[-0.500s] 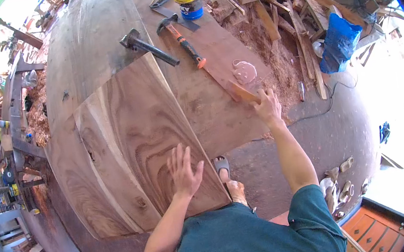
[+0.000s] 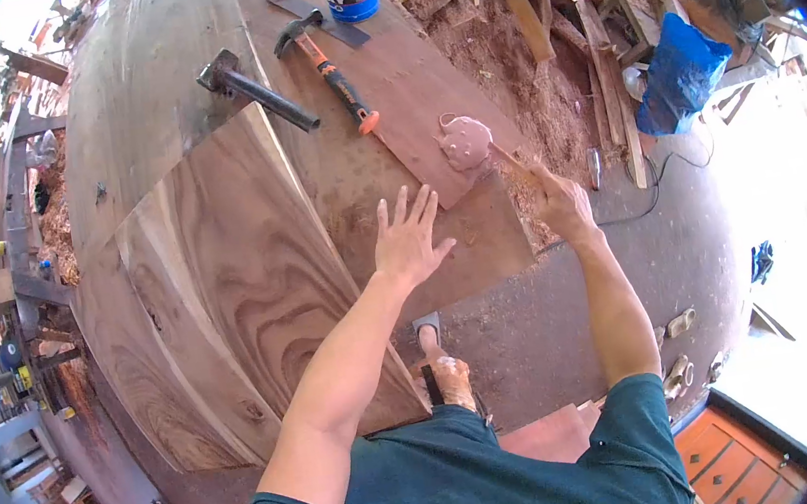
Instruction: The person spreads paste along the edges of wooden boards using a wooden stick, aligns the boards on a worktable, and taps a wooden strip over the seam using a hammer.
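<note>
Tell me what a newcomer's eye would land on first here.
Probably the large brown wooden board with swirling dark grain, left of centre. Next, the pale pink, putty-like blob right of centre, where the right hand holds a thin wooden strip at its edge. The crumpled bright blue plastic bag also stands out at upper right, beside the heap of brown wood scraps.

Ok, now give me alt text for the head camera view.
A person's right hand holds a wooden stick at the edge of pinkish paste on a thin board, left hand spread nearby. A grained wood panel and a hammer lie close by.
</note>
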Motion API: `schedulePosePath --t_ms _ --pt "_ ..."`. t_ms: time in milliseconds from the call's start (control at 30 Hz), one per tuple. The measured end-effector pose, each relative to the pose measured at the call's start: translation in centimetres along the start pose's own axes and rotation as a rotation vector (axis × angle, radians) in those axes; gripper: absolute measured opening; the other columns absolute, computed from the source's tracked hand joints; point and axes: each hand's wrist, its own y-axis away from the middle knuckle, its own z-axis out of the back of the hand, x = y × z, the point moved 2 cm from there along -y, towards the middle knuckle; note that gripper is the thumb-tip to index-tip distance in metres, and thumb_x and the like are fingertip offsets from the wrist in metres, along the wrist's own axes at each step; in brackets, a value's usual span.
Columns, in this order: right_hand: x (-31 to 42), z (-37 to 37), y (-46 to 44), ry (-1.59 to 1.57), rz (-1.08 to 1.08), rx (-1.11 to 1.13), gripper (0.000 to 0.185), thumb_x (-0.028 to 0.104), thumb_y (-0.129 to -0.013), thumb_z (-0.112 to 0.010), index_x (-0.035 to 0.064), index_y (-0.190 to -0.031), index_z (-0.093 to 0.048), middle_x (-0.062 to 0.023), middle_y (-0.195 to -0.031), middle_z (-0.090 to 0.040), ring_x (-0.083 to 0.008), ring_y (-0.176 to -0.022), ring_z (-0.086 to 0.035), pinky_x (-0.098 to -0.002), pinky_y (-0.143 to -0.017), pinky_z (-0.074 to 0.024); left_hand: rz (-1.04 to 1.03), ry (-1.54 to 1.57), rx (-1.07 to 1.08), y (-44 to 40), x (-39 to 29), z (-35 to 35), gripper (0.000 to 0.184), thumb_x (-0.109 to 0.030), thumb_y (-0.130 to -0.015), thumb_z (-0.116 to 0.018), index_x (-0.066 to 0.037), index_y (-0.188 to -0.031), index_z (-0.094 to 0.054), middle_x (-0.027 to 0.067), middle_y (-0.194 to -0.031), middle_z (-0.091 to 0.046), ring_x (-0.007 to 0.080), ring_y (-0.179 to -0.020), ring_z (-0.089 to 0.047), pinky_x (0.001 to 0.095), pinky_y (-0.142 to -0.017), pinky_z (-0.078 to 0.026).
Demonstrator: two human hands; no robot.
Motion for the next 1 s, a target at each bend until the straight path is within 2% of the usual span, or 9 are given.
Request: schedulePosePath --t_ms 100,367,500,667,700,800,867,1000 --pt "0.0 0.0 -0.8 0.077 -0.048 0.054 0.019 0.026 -0.099 -0.053 0.0224 -0.117 -0.057 -0.0207 -0.083 -0.069 -0.0451 -0.079 -0.067 -0.0593 -0.07 -0.0504 0.013 -0.028 0.085 -0.6 -0.1 0.3 0.088 -0.059 -0.092 -0.06 -0.01 -0.159 -0.03 0.0063 -0.167 -0.027 0.0341 -0.154 -0.019 0.0595 -0.123 -0.013" --pt "0.9 -2.6 -0.7 -0.015 0.061 0.118 0.024 0.019 -0.096 -0.053 0.0249 -0.119 -0.058 -0.0197 -0.081 -0.068 -0.0444 -0.076 -0.067 -0.0576 -0.066 -0.0516 0.024 -0.021 0.129 -0.9 0.0 0.2 0.093 -0.062 -0.09 -0.06 -0.009 -0.16 -0.027 0.0064 -0.167 -0.026 0.0337 -0.155 -0.018 0.0597 -0.124 -0.011" --pt "2.1 -2.3 -0.7 0.022 0.135 0.143 0.03 0.017 -0.094 -0.054 0.0261 -0.122 -0.058 -0.0191 -0.082 -0.069 -0.0436 -0.076 -0.067 -0.0567 -0.066 -0.052 0.023 -0.023 0.169 -1.1 -0.2 0.8 0.09 -0.057 -0.091 -0.059 -0.008 -0.16 -0.027 0.0072 -0.167 -0.027 0.0332 -0.155 -0.017 0.0598 -0.124 -0.01" --pt "2.7 -2.4 0.7 -0.019 0.192 0.123 0.026 0.016 -0.095 -0.055 0.0218 -0.119 -0.061 -0.0185 -0.084 -0.07 -0.0425 -0.078 -0.068 -0.0533 -0.068 -0.0531 0.025 0.007 0.275 -0.9 1.2 2.7 0.084 -0.049 -0.094 -0.056 -0.008 -0.16 -0.025 0.0069 -0.167 -0.026 0.0327 -0.155 -0.018 0.0593 -0.124 -0.009" --pt "3.5 -2.4 1.7 -0.051 0.209 0.11 0.024 0.016 -0.095 -0.056 0.0205 -0.118 -0.062 -0.0183 -0.084 -0.07 -0.0422 -0.079 -0.068 -0.0525 -0.069 -0.0532 0.023 0.011 0.225 0.1 1.8 2.9 0.084 -0.05 -0.094 -0.055 -0.009 -0.16 -0.026 0.0073 -0.167 -0.027 0.0324 -0.155 -0.018 0.0591 -0.124 -0.009" --pt "5.2 -2.2 4.8 -0.301 0.016 0.085 0.02 0.016 -0.096 -0.058 0.0158 -0.116 -0.062 -0.0183 -0.083 -0.069 -0.0414 -0.081 -0.068 -0.0501 -0.069 -0.053 0.006 0.044 0.087 4.3 4.3 3.1 0.081 -0.051 -0.095 -0.054 -0.01 -0.16 -0.028 0.0084 -0.167 -0.027 0.0319 -0.156 -0.017 0.0585 -0.124 -0.009" --pt "6.7 -2.9 7.5 -0.414 0.008 0.036 0.018 0.012 -0.097 -0.059 0.0103 -0.115 -0.06 -0.0168 -0.084 -0.07 -0.0381 -0.078 -0.069 -0.0466 -0.068 -0.0533 -0.001 0.082 -0.012 7.9 6.4 3.6 0.077 -0.049 -0.096 -0.054 -0.011 -0.159 -0.031 0.0088 -0.166 -0.028 0.032 -0.155 -0.018 0.0582 -0.124 -0.009" --pt "11.8 -3.4 16.4 -0.532 -0.041 -0.091 0.019 0.008 -0.098 -0.058 0.0055 -0.117 -0.061 -0.015 -0.088 -0.071 -0.0318 -0.074 -0.071 -0.0417 -0.068 -0.0547 0.081 0.135 -0.204 17.0 10.3 4.1 0.073 -0.041 -0.094 -0.063 -0.011 -0.156 -0.038 0.013 -0.164 -0.033 0.036 -0.153 -0.023 0.0598 -0.122 -0.014"
